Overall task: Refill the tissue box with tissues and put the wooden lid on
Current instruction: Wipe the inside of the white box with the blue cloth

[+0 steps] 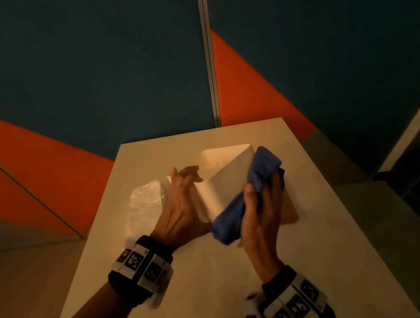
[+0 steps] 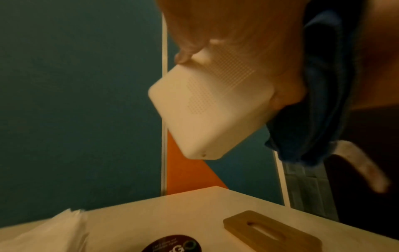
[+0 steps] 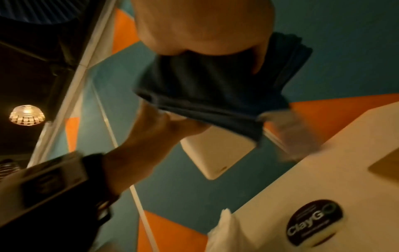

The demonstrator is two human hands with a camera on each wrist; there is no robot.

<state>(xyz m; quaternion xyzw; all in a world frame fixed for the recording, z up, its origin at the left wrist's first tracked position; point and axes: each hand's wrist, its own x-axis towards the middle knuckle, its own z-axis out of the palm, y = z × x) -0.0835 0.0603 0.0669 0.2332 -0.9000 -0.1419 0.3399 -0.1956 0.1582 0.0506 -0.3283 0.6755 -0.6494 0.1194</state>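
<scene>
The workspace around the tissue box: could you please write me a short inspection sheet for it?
Surface: pale table with a round black sticker.
Job's things: white tissue box held off the table; wooden lid flat on the table; tissue pack lying at left.
Clutter: blue cloth against the box.
Grippers: left hand holds the box; right hand grips the cloth.
Cables: nothing seen.
Surroundings: teal and orange wall panels; ceiling lamp.
</scene>
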